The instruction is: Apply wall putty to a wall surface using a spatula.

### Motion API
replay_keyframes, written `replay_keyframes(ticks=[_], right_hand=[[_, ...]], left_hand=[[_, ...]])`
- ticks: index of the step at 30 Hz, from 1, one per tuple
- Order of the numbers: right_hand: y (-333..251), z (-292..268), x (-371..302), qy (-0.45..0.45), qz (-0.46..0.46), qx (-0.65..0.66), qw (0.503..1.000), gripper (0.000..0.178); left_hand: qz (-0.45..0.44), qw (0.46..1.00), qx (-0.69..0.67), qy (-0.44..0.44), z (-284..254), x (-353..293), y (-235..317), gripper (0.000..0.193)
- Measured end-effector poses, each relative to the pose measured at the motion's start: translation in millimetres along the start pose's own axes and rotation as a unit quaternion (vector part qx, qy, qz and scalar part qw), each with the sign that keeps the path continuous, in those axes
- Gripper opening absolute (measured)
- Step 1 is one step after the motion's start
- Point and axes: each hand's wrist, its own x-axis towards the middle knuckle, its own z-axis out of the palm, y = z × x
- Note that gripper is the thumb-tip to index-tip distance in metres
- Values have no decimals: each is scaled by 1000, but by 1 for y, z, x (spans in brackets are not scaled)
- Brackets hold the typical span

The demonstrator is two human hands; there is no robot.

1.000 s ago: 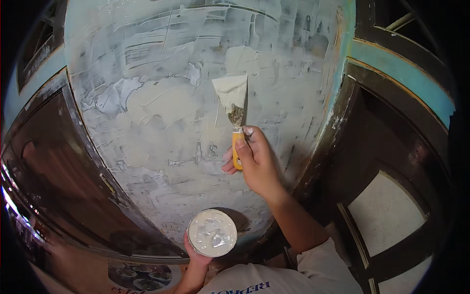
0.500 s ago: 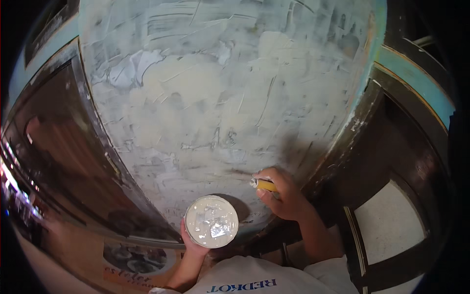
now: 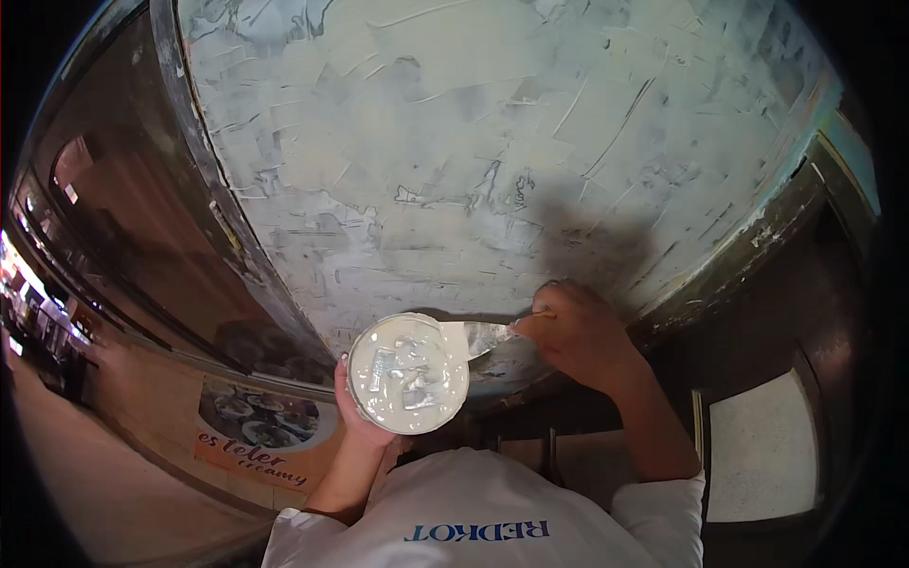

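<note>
My left hand is wrapped round the side of a round tub filled with thick, off-white wall filler, its surface glossy and lumpy. In my right hand is a putty knife with a wide metal blade and a yellowish handle. Its blade tip, coated in pale filler, meets the tub's right rim. Beyond both hands stands a wall smeared with white and grey filler, showing ridges and scratches. A shadow of my right hand falls on it.
A dark wooden frame borders the wall on the left; another dark frame runs along the right. At the lower left is a printed poster with bowls. A pale panel is at the lower right.
The putty knife has come away from the wall toward the tub, and its blade now meets the rim. My view has tilted lower, and the tub appears higher in it.
</note>
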Motion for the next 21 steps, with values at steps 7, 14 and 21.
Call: replay_keyframes(ticks=[7,14,21], right_hand=[[-4,-13,-2,-14,69,107,992,20],[-9,26,5,-103,117,330,931,22],[6,10,-4,-96,189,289,934,21]], left_hand=[[45,999,4,27,-4,-9,5,70],[45,999,7,-1,-3,-5,6,68],[82,996,11,11,-7,-10,9,69]])
